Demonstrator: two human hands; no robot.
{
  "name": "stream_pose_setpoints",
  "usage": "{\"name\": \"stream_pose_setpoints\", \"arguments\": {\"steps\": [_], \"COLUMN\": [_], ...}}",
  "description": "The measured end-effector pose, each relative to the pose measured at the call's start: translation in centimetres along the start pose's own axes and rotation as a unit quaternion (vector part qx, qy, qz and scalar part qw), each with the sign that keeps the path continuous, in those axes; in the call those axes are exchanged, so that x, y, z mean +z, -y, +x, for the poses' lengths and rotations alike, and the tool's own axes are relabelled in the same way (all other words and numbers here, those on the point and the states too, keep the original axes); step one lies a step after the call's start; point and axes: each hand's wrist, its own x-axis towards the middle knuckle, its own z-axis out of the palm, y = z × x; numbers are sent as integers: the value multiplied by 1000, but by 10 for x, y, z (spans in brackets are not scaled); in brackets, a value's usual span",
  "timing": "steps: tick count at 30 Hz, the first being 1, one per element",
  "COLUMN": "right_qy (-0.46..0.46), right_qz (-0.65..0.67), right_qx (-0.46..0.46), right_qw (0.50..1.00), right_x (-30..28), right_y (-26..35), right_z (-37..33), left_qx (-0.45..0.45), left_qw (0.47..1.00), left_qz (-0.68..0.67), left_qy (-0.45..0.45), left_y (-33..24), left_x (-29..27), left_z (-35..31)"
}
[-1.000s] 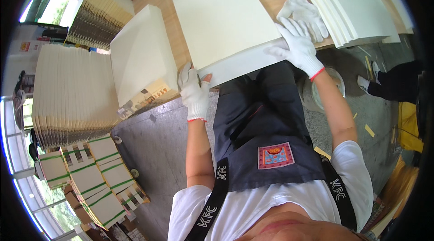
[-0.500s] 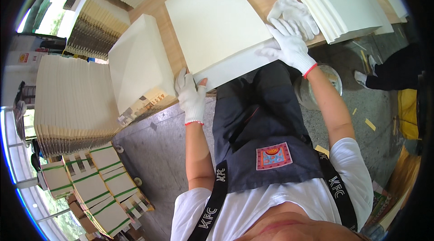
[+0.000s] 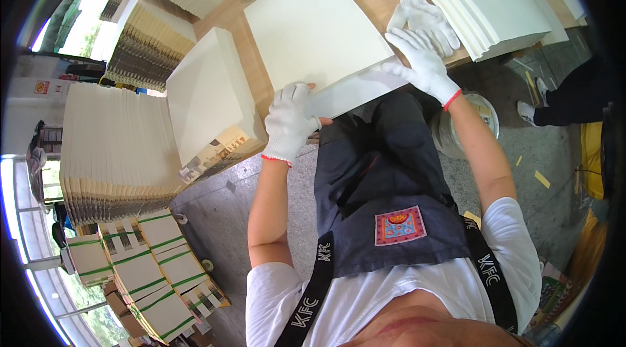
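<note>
A large cream-white board or sheet (image 3: 316,28) lies on the wooden table in front of me, with a whiter strip (image 3: 358,91) along its near edge. Both my hands wear white knit gloves with red cuffs. My left hand (image 3: 290,122) rests over the near left corner, its bare index fingertip on the cream surface and its bare thumb apart from it by the strip's front edge. At the near right corner, my right hand (image 3: 420,67) lies with fingers spread, touching the sheet's edge. Beside it is a pair of loose white gloves (image 3: 424,21).
A thick white stack (image 3: 212,89) stands left of the sheet; another (image 3: 479,5) lies right. Tall stacks of boards (image 3: 117,145) fill the left side. Green-strapped bundles (image 3: 147,269) sit lower left. A bucket (image 3: 466,125) stands below the table's edge; another person's legs (image 3: 574,96) show at right.
My left hand has moved right and inward, from beside the near left corner to over it. My right hand stays at the right corner. The whole view has shifted slightly.
</note>
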Motion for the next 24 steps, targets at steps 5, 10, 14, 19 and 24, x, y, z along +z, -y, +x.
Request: {"name": "stream_pose_setpoints", "arguments": {"steps": [5, 10, 14, 19, 24], "right_qy": [23, -8, 19, 42, 164], "right_qz": [174, 99, 32, 52, 35], "right_qx": [31, -42, -101, -119, -124], "right_qw": [984, 994, 994, 991, 978], "right_x": [-18, -30, -35, -37, -35], "right_y": [1, 21, 34, 39, 36], "right_z": [4, 17, 32, 40, 63], "left_qx": [23, 31, 23, 19, 41], "left_qw": [999, 998, 998, 997, 992], "left_qz": [23, 22, 53, 39, 100], "left_qy": [19, 39, 33, 64, 58], "left_y": [4, -1, -2, 5, -5], "left_x": [-6, -14, -9, -17, -17], "left_z": [5, 6, 5, 7, -2]}}
